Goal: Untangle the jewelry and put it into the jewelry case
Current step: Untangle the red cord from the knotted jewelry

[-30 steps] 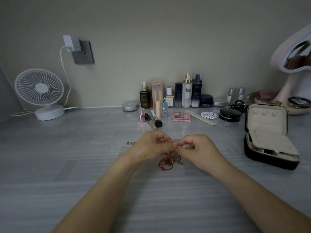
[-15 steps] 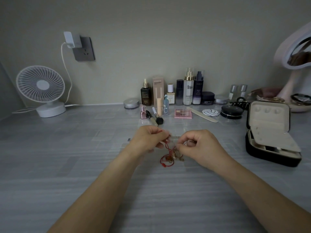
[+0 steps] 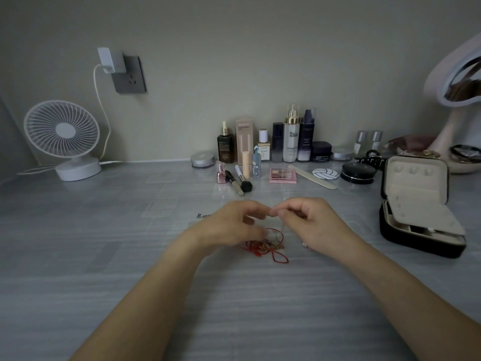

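The tangled jewelry [image 3: 265, 246], a red cord knotted with small gold pieces, lies on the tabletop near centre. A thin chain [image 3: 281, 227] rises from it, pinched by the right hand [image 3: 312, 225]. Well apart at right, the jewelry case [image 3: 416, 204] stands open: black outside, cream-lined, lid upright.

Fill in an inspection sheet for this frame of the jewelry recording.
Surface: grey table, dimly lit.
Job's things: tangled jewelry with a red cord lies between the hands; jewelry case stands open at the right, apart from it.
Clutter: bottles, pink palette, nail file, brush along the back.
Hands: right hand pinches a thin chain above the tangle; left hand curled, blurred, grip unclear.
Cables: white cable drops from the charger toward the fan.
Surroundings: plain wall; mirror far right.
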